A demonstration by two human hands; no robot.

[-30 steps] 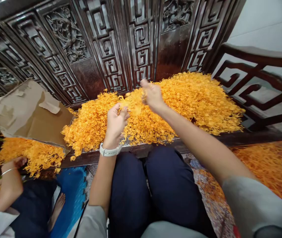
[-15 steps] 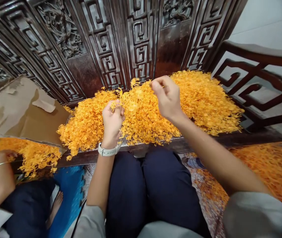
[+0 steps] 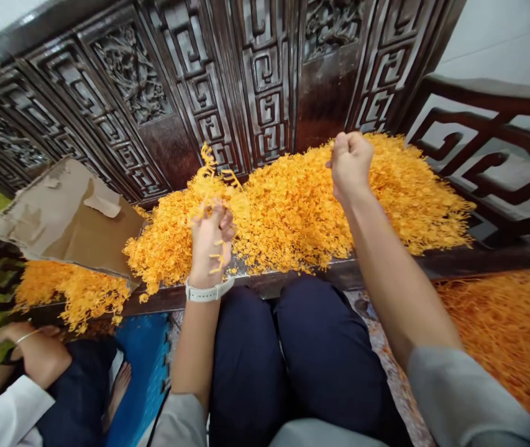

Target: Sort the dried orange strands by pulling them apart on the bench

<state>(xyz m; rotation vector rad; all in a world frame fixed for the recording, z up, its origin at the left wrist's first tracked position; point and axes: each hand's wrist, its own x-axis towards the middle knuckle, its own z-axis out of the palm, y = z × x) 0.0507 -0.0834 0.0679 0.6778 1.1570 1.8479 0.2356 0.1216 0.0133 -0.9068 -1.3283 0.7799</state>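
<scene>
A long heap of small yellow-orange branching pieces (image 3: 287,211), plastic-looking, lies along the dark wooden bench. At its left part, my left hand (image 3: 211,239), with a pale watch band on the wrist, is closed round a loose clump of these orange pieces (image 3: 209,174). Thin strands stick up above its fingers, and a few hang over the back of the hand. Farther right, my right hand (image 3: 352,162) is held above the heap as a fist. Whatever its fingers may hold is hidden.
A torn cardboard box (image 3: 73,217) stands on the bench at left, with more orange pieces (image 3: 73,295) beyond it. Another person's arm (image 3: 36,351) is at lower left by a blue mat (image 3: 141,347). Orange strands (image 3: 502,335) pile up at lower right. A carved backrest (image 3: 166,136) rises behind.
My right hand has moved right, away from my left, and closed into a fist. My left hand is slightly lower, its clump more spread. The other person's arm has shifted, and the view has turned slightly.
</scene>
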